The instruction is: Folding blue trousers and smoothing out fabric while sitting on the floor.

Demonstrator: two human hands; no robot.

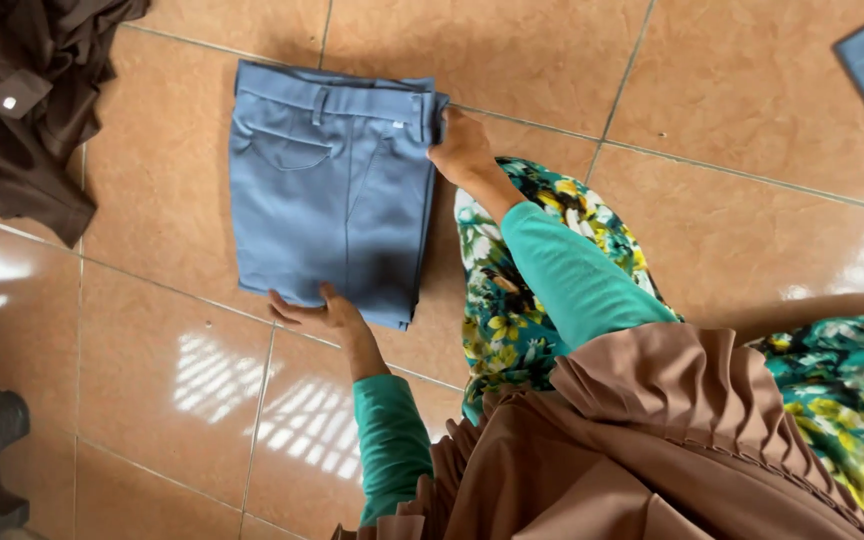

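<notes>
On floor tiles [652, 60] | blue trousers [332, 190] folded to compact rectangle, edges nearly even | left hand [327, 315] flat, open, on bottom edge | right hand [460, 150] pinches waistband corner | brown clothes [22, 90] unfolded yet

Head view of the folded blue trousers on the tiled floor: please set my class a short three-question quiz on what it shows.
1. True or false: the folded blue-grey cotton trousers lie on a wooden table.
2. Which hand touches the waistband end? A) left hand B) right hand
3. Fill in: the crumpled dark garment at the upper left is ____ in colour.

Key: 1. False, they lie on the glossy orange floor tiles. 2. B; the left hand rests at the folded lower edge. 3. Brown.
</notes>
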